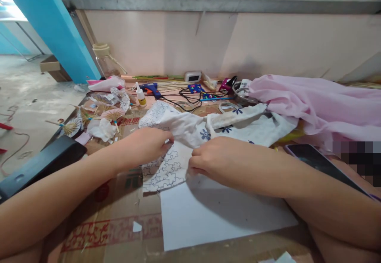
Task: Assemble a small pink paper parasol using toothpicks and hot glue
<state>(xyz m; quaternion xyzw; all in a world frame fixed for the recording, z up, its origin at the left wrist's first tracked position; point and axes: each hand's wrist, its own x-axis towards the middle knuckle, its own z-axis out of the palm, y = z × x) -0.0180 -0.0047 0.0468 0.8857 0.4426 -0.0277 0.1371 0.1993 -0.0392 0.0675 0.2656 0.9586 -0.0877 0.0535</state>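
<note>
A white cloth with outlined flowers (172, 165) lies over the top left corner of a white sheet of paper (214, 219). My left hand (150, 144) pinches the cloth, thumb and forefinger together. My right hand (208, 157) rests on the cloth and the paper with its fingers curled closed; its fingertips are partly hidden beneath the hand. Just beyond both hands, a crumpled white cloth with dark blue flowers (235, 126) adjoins the outlined print.
Cardboard (119, 231) covers the work surface. Behind stand a glue bottle (141, 96) and a blue glue gun (151, 89). Small paper umbrellas (113, 115) and scraps lie left, near a dark long box (44, 163). Pink fabric (300, 100) and a phone (324, 167) are at right.
</note>
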